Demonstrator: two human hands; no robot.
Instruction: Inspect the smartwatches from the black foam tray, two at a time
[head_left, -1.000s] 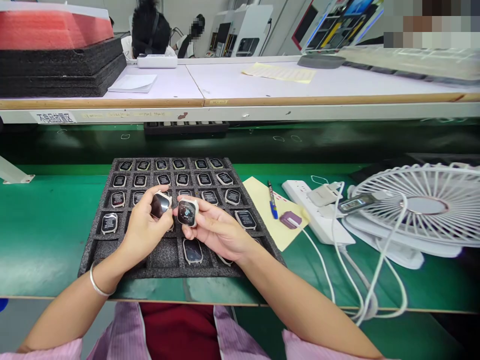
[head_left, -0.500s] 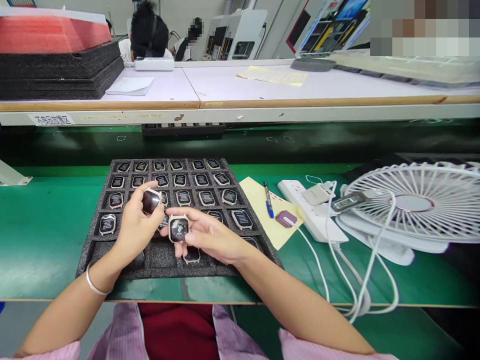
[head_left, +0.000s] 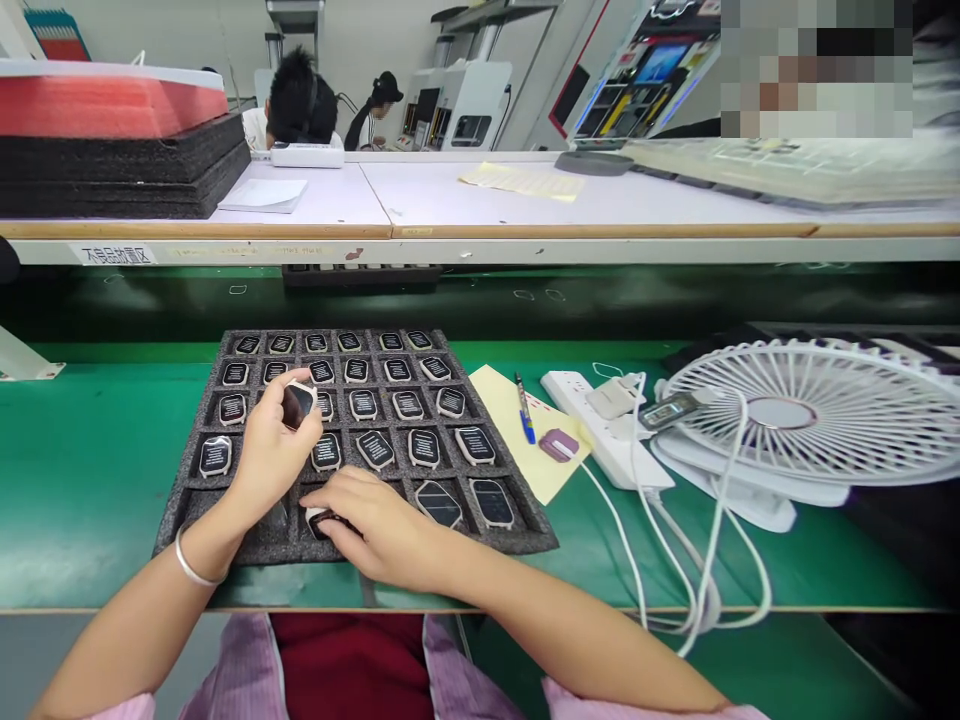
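Observation:
A black foam tray (head_left: pixel 202 500) with square pockets lies on the green bench, holding several smartwatches without straps, most with white text on their screens. My left hand (head_left: pixel 274 440) is closed on a smartwatch (head_left: pixel 299 401) with a dark screen, held above the tray's left half. Down at the front row, my right hand (head_left: pixel 375 520) grips another smartwatch (head_left: pixel 321 517) by its edges, at a pocket near the middle. Its screen is mostly hidden under my fingers. Two dark-screened watches (head_left: pixel 493 502) lie to the right in that same row.
Right of the tray are a yellow paper (head_left: pixel 551 487), a blue pen (head_left: pixel 524 410), a purple case (head_left: pixel 559 445), a white power strip (head_left: pixel 600 430) with loose cables, and a white fan (head_left: pixel 795 415). A shelf (head_left: pixel 420 210) with foam stacks (head_left: pixel 112 170) crosses behind. People sit beyond.
My right hand has moved down and left with its smartwatch, from above the tray to a front-row pocket. My left hand keeps its watch nearly in place. The view has shifted slightly.

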